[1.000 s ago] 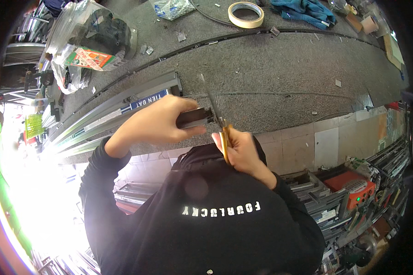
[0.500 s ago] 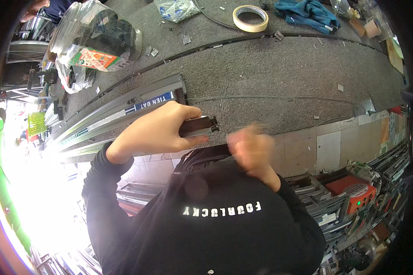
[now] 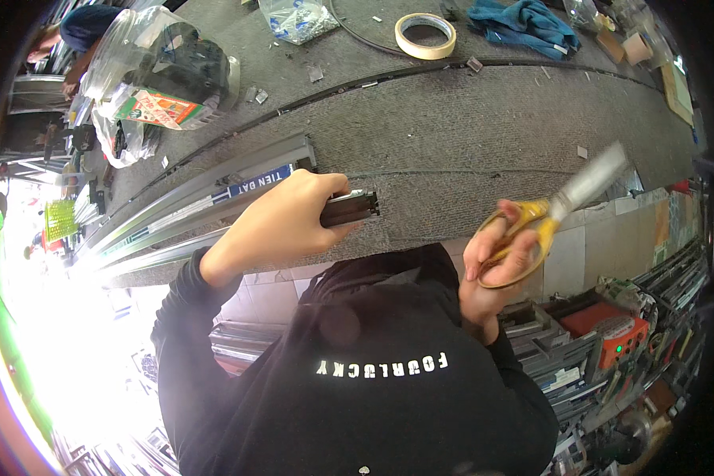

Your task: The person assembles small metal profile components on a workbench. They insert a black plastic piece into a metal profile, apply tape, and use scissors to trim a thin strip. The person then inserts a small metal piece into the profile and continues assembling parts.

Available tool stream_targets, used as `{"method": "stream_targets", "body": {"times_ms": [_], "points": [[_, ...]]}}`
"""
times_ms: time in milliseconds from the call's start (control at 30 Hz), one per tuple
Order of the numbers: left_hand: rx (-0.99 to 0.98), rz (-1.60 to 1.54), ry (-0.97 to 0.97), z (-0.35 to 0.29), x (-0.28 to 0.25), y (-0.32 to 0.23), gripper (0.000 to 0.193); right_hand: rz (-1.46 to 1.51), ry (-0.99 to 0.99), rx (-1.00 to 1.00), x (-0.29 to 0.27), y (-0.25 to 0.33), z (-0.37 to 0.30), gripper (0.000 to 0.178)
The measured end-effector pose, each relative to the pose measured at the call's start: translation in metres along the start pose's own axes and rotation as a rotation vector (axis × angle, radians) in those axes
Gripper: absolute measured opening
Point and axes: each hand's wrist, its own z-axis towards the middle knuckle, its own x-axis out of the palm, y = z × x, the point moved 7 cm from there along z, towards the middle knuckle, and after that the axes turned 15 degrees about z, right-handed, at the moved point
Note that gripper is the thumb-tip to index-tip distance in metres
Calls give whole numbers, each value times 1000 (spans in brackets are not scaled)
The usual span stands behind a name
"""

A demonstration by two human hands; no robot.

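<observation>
My left hand is closed around the end of a dark metal profile, whose hollow cut end points right. Its length runs off to the left under my wrist. In my right hand is a pair of scissors with yellow handles, my fingers through the loops. The blurred blades point up and right, over the grey covered bench, away from the profile. Beyond my left hand lies another long grey profile with a blue label strip.
Toward the far left of the bench stands a clear plastic jar with black parts inside. A plastic bag, a masking tape roll and a blue cloth lie at the back. Right below is a red machine. Someone's arm shows far left.
My right hand has moved right, away from the profile's end, and the scissors now show in it. My left hand keeps its grip on the profile, nearly in place.
</observation>
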Motion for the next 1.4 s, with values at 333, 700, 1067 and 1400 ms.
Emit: {"method": "stream_targets", "body": {"times_ms": [333, 700, 1067, 1400], "points": [[-7, 18, 29, 7, 14, 1, 30, 373, 103, 248, 0, -29, -15, 26], [22, -17, 57, 13, 22, 1, 29, -561, 707, 626, 17, -62, -33, 27], [31, -18, 37, 17, 29, 2, 29, -587, 272, 478, -16, -52, -8, 17], [-16, 26, 103, 15, 40, 5, 29, -522, 408, 484, -15, -50, -17, 21]]}}
